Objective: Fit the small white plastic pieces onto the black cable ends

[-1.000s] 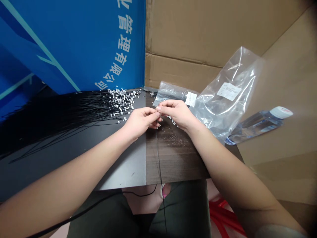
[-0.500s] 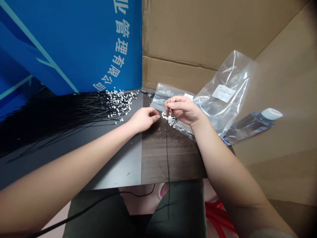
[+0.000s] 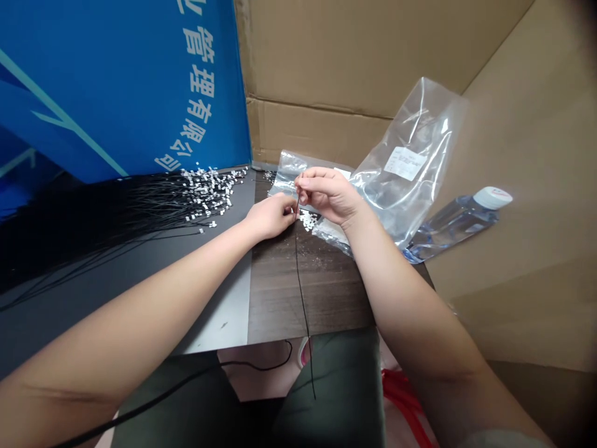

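Observation:
My right hand pinches the top end of a thin black wire that hangs down over the table's front edge to my lap. My left hand rests on the table right beside it, fingers curled and pinched at the small white connectors lying loose under my right hand. What the left fingers hold is too small to make out. A large bundle of black wires with white connectors on their ends lies spread on the left of the table.
Clear plastic bags lie behind my right hand. A clear water bottle lies on its side at the right. A blue printed board and cardboard walls close in the table. Red tubing shows below by my legs.
My hands parted after holding the wire together. The right hand lifted the wire's end; the left dropped to the loose connectors, then moved back close to the right.

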Demonstrator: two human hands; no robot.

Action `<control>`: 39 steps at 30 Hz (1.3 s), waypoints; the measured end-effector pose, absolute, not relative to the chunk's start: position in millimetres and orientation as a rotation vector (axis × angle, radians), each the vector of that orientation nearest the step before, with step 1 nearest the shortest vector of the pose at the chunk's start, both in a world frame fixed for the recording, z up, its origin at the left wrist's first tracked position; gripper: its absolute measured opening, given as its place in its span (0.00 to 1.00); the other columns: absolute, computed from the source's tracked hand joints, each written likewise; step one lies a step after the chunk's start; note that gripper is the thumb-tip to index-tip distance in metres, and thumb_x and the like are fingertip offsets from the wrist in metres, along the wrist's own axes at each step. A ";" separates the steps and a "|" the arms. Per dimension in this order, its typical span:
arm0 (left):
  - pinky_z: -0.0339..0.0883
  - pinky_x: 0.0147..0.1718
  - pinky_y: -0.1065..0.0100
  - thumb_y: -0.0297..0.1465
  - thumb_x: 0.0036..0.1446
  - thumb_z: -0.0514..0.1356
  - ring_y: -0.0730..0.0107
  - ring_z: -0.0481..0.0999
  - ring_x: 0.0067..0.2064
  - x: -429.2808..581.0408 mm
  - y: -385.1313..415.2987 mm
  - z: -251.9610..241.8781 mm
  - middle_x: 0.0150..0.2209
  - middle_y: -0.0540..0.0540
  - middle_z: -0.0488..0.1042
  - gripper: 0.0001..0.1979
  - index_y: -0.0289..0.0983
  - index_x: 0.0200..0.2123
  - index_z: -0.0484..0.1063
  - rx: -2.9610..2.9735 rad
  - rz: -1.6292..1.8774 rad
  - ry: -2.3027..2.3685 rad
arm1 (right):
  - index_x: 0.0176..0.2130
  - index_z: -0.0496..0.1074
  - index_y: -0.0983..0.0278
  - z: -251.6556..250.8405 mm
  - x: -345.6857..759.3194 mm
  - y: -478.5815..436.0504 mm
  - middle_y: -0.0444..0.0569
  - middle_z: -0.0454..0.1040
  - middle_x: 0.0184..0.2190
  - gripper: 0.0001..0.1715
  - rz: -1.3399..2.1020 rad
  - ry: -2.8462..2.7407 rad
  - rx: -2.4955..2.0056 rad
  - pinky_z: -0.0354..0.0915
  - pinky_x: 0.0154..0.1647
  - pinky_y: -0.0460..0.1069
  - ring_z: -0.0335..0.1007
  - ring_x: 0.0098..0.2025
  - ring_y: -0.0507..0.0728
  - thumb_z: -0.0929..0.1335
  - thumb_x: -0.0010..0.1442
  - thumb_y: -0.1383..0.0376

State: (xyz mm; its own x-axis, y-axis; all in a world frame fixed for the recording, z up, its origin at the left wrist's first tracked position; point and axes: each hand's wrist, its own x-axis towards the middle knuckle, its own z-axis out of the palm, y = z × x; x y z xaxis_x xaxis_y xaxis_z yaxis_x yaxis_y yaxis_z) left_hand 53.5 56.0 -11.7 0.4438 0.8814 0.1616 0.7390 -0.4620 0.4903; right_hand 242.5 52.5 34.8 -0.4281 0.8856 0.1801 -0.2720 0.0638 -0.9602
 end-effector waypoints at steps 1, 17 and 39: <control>0.65 0.40 0.62 0.35 0.64 0.62 0.60 0.76 0.41 54.6 55.2 -11.1 0.43 0.45 0.78 0.05 0.41 0.41 0.74 2.361 0.554 1.408 | 0.31 0.78 0.61 35.0 241.8 52.0 0.44 0.73 0.26 0.17 1.551 -1.394 -0.665 0.67 0.33 0.50 0.66 0.30 0.52 0.82 0.48 0.55; 0.68 0.40 0.62 0.26 0.65 0.59 0.65 0.75 0.36 49.3 49.9 -6.6 0.36 0.45 0.78 0.05 0.39 0.36 0.66 1.988 0.957 1.339 | 0.30 0.77 0.61 29.6 239.5 56.0 0.43 0.71 0.26 0.15 1.512 -1.396 -0.682 0.67 0.36 0.51 0.66 0.30 0.52 0.81 0.51 0.57; 0.79 0.40 0.61 0.40 0.52 0.76 0.66 0.82 0.35 -4.2 5.3 10.5 0.33 0.45 0.81 0.19 0.35 0.38 0.76 1.490 1.294 1.052 | 0.31 0.79 0.63 15.4 200.8 35.5 0.44 0.77 0.31 0.14 1.137 -1.649 -0.948 0.66 0.40 0.52 0.69 0.33 0.53 0.79 0.54 0.56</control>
State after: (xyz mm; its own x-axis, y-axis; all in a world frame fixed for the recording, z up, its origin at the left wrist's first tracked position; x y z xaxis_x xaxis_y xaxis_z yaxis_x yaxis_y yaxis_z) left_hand -4.2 5.3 10.5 0.1007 0.9620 0.2538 0.0519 -0.2598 0.9643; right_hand 200.8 35.5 15.4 -0.3087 0.9196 0.2431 0.0998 0.2854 -0.9532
